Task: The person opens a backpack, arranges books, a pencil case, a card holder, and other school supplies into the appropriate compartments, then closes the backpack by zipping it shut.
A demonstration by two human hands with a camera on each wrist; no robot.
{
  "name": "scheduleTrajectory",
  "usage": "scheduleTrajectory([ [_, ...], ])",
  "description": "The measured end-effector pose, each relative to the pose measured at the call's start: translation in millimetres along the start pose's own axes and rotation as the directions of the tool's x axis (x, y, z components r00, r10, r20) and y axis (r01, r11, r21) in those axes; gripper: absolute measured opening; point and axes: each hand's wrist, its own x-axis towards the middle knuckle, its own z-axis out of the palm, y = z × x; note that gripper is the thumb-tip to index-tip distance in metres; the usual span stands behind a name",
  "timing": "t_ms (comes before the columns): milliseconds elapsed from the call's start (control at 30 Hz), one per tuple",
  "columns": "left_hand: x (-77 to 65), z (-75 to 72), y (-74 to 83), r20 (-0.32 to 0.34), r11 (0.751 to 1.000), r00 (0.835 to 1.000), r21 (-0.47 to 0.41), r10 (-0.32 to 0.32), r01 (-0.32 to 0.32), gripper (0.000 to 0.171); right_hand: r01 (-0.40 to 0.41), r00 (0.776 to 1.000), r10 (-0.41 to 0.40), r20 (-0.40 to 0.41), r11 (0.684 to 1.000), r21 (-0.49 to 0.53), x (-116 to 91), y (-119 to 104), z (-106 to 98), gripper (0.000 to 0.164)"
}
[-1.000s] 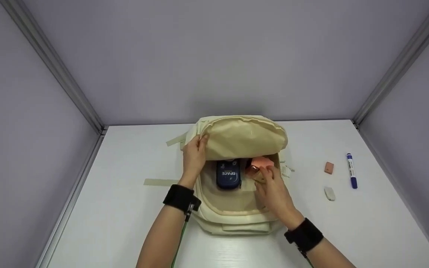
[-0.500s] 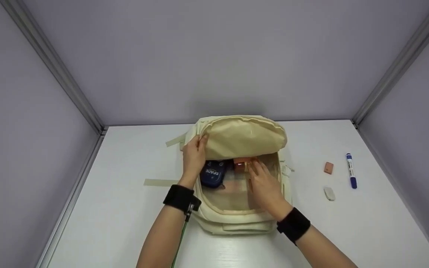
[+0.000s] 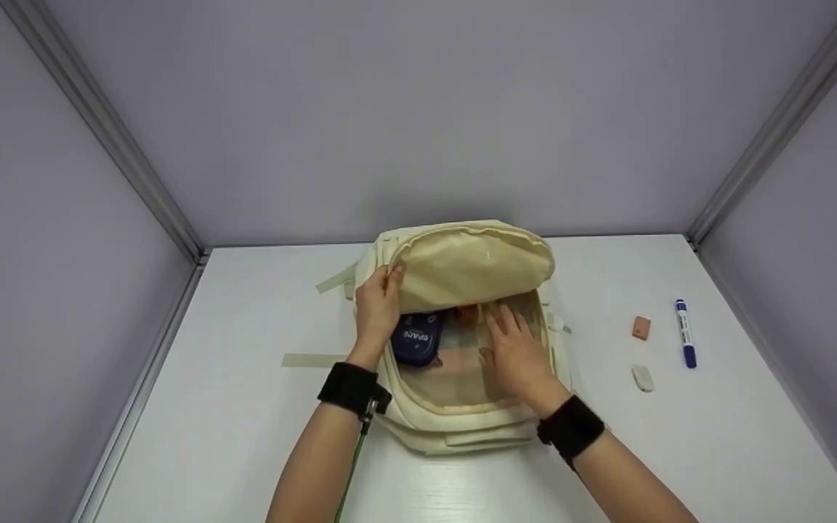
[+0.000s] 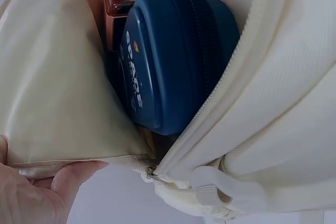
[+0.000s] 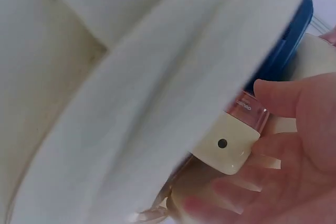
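A cream backpack (image 3: 455, 421) lies unzipped on the white table. My left hand (image 3: 377, 311) pinches the left edge of its raised flap (image 3: 473, 265) between thumb and fingers. Inside, a navy zip case (image 3: 417, 341) marked SPACE leans at the left wall. Beside it is an orange-and-cream pencil sharpener (image 5: 227, 142) with a clear reddish tray and a round hole, partly hidden under the flap in the head view. My right hand (image 3: 519, 356) reaches into the bag with fingers extended, close against the sharpener; whether they touch it is unclear.
On the table to the right lie a pink eraser (image 3: 641, 327), a whitish eraser-like piece (image 3: 642, 378) and a blue-and-white marker (image 3: 686, 334). Straps (image 3: 313, 360) stick out from the bag's left side. Grey panels (image 3: 418, 123) enclose the table.
My right hand pushed the sharpener leftward and deeper under the flap, then let go. The navy case shifted left. The backpack has turned slightly, while my left hand keeps the flap.
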Motion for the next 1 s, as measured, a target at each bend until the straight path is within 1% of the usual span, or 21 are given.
scheduleTrajectory([
  [100,-0.5,-0.6,0.3,0.000,1.000,1.000,0.005,0.003,-0.003,0.034,0.027,1.000,-0.027,-0.004,0.999,-0.018,-6,-2,-5,0.064],
  [200,-0.3,-0.8,0.0,-0.003,1.000,1.000,0.015,0.005,-0.005,0.034,0.072,0.997,-0.073,-0.032,0.997,-0.019,-12,-6,-13,0.062],
  [300,0.0,-0.7,-1.2,0.002,1.000,1.000,0.022,0.005,-0.005,0.032,0.139,0.986,-0.139,-0.097,0.990,-0.002,-16,-10,-25,0.061],
  [367,-0.5,-1.0,-1.7,0.010,1.000,1.000,0.024,0.004,-0.004,0.031,0.188,0.971,-0.184,-0.153,0.982,0.014,-18,-12,-34,0.058],
  [467,-1.8,-1.7,-2.9,0.035,1.000,0.999,0.012,0.003,-0.003,0.031,0.257,0.936,-0.235,-0.263,0.965,0.052,-18,-15,-50,0.051],
  [533,-3.2,-2.4,-3.6,0.055,1.000,0.998,0.001,0.012,-0.012,0.031,0.293,0.903,-0.249,-0.351,0.953,0.078,-17,-14,-61,0.046],
  [567,-3.8,-2.7,-4.2,0.065,1.000,0.998,-0.005,0.020,-0.019,0.031,0.310,0.881,-0.250,-0.401,0.946,0.090,-15,-14,-66,0.044],
  [667,-6.3,-4.5,-6.1,0.102,0.998,0.994,-0.031,0.050,-0.047,0.029,0.342,0.814,-0.234,-0.531,0.933,0.113,-9,-7,-79,0.045],
  [733,-8.4,-6.4,-7.7,0.132,0.997,0.989,-0.050,0.073,-0.067,0.027,0.338,0.784,-0.211,-0.584,0.934,0.116,-5,0,-84,0.048],
  [767,-9.8,-7.6,-8.7,0.155,0.995,0.985,-0.064,0.081,-0.072,0.027,0.329,0.775,-0.197,-0.600,0.937,0.118,-3,4,-85,0.051],
  [800,-11.4,-8.7,-9.8,0.177,0.994,0.980,-0.083,0.091,-0.077,0.027,0.314,0.775,-0.183,-0.605,0.942,0.117,-1,8,-86,0.054],
  [867,-15.3,-11.1,-12.8,0.226,0.989,0.967,-0.116,0.117,-0.093,0.026,0.275,0.786,-0.151,-0.600,0.954,0.120,0,16,-85,0.057],
  [933,-19.5,-13.7,-16.2,0.274,0.984,0.951,-0.146,0.144,-0.107,0.023,0.246,0.807,-0.127,-0.577,0.960,0.132,-1,21,-83,0.057],
  [1000,-24.0,-16.7,-19.8,0.324,0.979,0.931,-0.168,0.169,-0.119,0.020,0.225,0.835,-0.109,-0.539,0.962,0.154,-3,25,-81,0.052],
])
